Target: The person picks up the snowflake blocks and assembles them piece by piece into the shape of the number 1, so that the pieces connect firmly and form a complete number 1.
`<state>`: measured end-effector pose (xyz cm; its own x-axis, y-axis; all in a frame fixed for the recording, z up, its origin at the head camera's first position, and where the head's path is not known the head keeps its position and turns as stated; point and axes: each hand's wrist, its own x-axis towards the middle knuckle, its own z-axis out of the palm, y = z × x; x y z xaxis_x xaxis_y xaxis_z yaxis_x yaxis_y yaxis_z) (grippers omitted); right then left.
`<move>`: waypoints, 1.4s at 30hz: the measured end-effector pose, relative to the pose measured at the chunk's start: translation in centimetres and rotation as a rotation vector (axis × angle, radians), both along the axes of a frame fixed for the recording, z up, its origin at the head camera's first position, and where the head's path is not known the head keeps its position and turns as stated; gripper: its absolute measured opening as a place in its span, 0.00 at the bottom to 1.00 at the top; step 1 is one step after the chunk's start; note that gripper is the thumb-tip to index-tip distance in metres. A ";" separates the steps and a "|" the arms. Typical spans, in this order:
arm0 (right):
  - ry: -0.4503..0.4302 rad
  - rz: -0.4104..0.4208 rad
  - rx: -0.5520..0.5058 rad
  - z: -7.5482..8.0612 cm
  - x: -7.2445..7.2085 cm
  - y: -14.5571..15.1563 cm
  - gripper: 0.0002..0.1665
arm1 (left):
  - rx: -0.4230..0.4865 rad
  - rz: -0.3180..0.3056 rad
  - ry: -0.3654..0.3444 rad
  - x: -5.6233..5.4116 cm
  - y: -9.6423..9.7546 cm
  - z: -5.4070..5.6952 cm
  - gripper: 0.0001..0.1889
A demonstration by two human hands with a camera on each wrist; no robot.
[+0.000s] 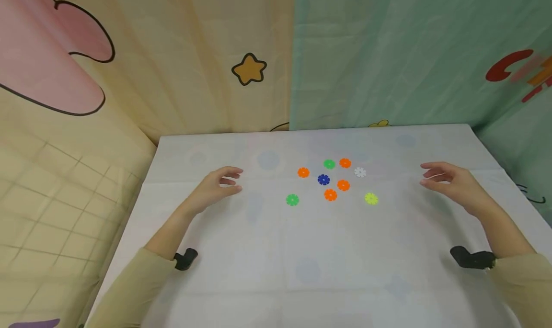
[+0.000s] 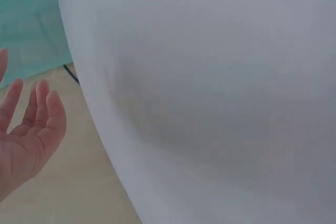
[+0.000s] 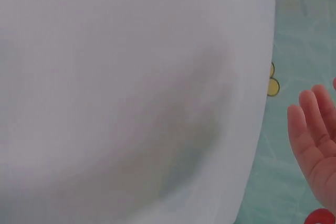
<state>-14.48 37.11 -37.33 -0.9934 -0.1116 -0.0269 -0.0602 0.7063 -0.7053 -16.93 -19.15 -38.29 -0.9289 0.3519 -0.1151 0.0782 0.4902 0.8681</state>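
My left hand (image 1: 215, 188) hovers over the left part of the table, fingers loosely bent and nothing held. On the opposite side, my right hand (image 1: 457, 184) is raised the same way, also holding nothing. Between them lie several flat, notched plastic discs. Nearest the left hand are a green disc (image 1: 292, 200) and an orange disc (image 1: 304, 172). A blue disc (image 1: 323, 179) sits mid-group, among other orange discs (image 1: 343, 185) and a second green disc (image 1: 329, 164). Toward the right hand lie a yellow disc (image 1: 371, 198) and a white disc (image 1: 360, 172).
A white cloth covers the table (image 1: 258, 261). Behind its far edge hangs a curtain (image 1: 388, 55), yellow on the left and green on the right. Each wrist carries a black camera mount, such as the left mount (image 1: 186, 259).
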 end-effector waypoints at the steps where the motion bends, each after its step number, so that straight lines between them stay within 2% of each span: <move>1: -0.027 0.007 -0.013 -0.3 -0.2 -0.5 0.30 | 0.002 -0.019 -0.015 -0.2 0.8 -0.3 0.27; 5: -0.130 0.032 -0.048 -1.7 -0.8 -2.4 0.31 | -0.023 -0.081 -0.075 -1.0 3.8 -1.4 0.24; 9: -0.186 0.068 -0.066 -2.9 -1.4 -3.9 0.31 | -0.097 -0.144 -0.103 -1.6 6.7 -2.5 0.23; 13: -0.203 0.103 -0.053 -3.7 -1.8 -4.9 0.30 | -0.140 -0.171 -0.108 -1.8 9.2 -3.1 0.21; 18: -0.198 0.112 -0.028 -4.2 -2.0 -5.7 0.28 | -0.163 -0.166 -0.080 -1.9 11.4 -3.6 0.18; 24: -0.181 0.125 0.007 -4.5 -2.0 -6.8 0.25 | -0.232 -0.175 0.018 -1.9 12.8 -4.2 0.17; 29: -0.158 0.145 0.057 -4.8 -2.2 -7.7 0.20 | -0.274 -0.163 0.078 -1.6 13.4 -4.3 0.16; 36: -0.211 0.139 0.065 -4.8 -2.4 -8.2 0.17 | -0.304 -0.164 0.108 -1.3 13.7 -4.0 0.15; 42: -0.217 0.139 0.080 -4.5 -2.4 -8.5 0.19 | -0.315 -0.174 0.134 -1.3 13.8 -4.1 0.15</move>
